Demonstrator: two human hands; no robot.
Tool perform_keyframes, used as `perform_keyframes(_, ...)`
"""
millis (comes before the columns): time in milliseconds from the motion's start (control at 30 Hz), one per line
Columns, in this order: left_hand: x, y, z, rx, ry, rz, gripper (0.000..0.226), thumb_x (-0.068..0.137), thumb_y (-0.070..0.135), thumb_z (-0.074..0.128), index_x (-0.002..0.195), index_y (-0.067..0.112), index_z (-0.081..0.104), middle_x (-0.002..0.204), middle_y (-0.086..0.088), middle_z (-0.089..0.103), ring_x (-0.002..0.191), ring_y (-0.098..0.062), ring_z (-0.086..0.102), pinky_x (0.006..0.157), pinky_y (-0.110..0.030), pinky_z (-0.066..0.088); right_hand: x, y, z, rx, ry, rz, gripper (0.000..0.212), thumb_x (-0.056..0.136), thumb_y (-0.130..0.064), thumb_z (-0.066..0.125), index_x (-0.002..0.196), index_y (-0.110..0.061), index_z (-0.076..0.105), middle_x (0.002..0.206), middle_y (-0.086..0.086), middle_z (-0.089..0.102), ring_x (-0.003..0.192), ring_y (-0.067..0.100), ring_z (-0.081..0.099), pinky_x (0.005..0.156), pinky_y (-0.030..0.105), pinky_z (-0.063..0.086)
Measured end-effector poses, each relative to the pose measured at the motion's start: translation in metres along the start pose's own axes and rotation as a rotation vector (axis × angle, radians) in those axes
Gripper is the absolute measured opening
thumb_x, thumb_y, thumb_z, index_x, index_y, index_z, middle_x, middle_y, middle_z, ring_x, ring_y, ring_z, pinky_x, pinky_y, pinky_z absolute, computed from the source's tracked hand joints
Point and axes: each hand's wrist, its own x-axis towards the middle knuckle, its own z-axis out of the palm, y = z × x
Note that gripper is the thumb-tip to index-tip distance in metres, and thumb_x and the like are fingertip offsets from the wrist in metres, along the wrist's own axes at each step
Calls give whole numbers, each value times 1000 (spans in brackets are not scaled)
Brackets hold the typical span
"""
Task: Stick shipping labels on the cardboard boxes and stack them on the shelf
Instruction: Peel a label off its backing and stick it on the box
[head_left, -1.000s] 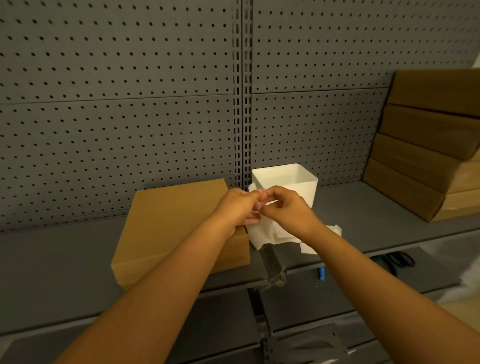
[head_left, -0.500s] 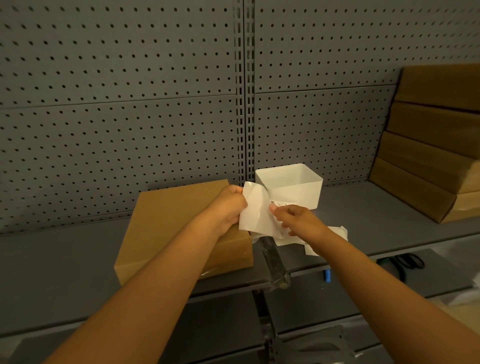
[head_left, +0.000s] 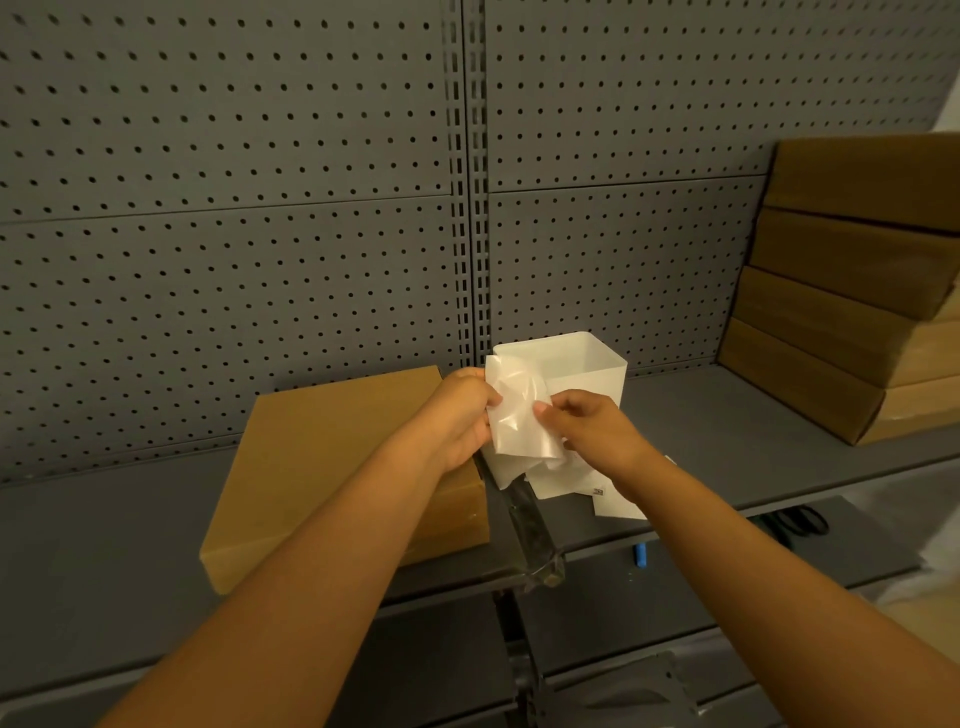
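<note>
1. The step in hand looked to be peeling a shipping label (head_left: 519, 415) from its glossy backing. Done well, I judge, it wanted a slow pull from one corner, with the sticky face kept off the fingers and off itself.
2. The left hand (head_left: 462, 415) pinched the sheet's left edge; the right hand (head_left: 582, 423) pinched its right edge, thumb on top. Both were clamped on the sheet, just apart from each other.
3. The cardboard box (head_left: 332, 467) lay flat on the shelf (head_left: 701, 441) at about 8 o'clock from the left hand, partly under that wrist.
4. Spare labels (head_left: 597, 493) lay at 6 o'clock from the right hand; the box stack (head_left: 852, 291) stood at 2 o'clock, well apart.
</note>
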Motion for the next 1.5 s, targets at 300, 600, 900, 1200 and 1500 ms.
perform_keyframes(300, 13, -14, 5, 692, 181, 203, 43, 87, 21, 64, 125, 13, 45, 119, -2, 50, 105, -21, 53, 83, -29, 45, 7, -3, -18, -146, 264, -70, 10, 87, -17, 63, 95, -15, 57, 85, -3, 56, 81, 18, 55, 57, 19, 39)
perform_keyframes(600, 6, -10, 31, 344, -5, 59, 30, 92, 33, 60, 108, 8, 61, 104, -11, 69, 88, -17, 66, 74, -28, 58, -1, -2, -3, -145, 156, -286, 14, 83, -18, 69, 93, -21, 60, 87, -7, 61, 76, 1, 54, 61, 13, 38)
perform_keyframes(900, 7, -16, 20, 76, 89, -88, 21, 96, 0, 45, 115, 6, 50, 95, -11, 63, 82, -22, 64, 78, -39, 55, 2, 8, -11, -198, 180, -230, 18, 87, -19, 65, 105, -16, 67, 108, -2, 61, 93, 13, 55, 77, 21, 43)
perform_keyframes(1200, 2, -17, 24, 95, 75, -86, 20, 95, 10, 53, 115, 6, 53, 96, -9, 66, 80, -20, 65, 73, -35, 56, 1, 11, -10, -164, 135, -148, 32, 79, -34, 74, 103, -15, 64, 99, -6, 60, 89, 18, 59, 78, 29, 50)
perform_keyframes(1500, 1, -17, 26, 50, 115, -12, 27, 99, 7, 45, 125, 4, 51, 121, -15, 61, 99, -27, 62, 79, -37, 53, -3, 11, -16, -101, 80, -173, 30, 78, -37, 75, 98, -17, 64, 98, -9, 60, 95, 17, 59, 78, 29, 50)
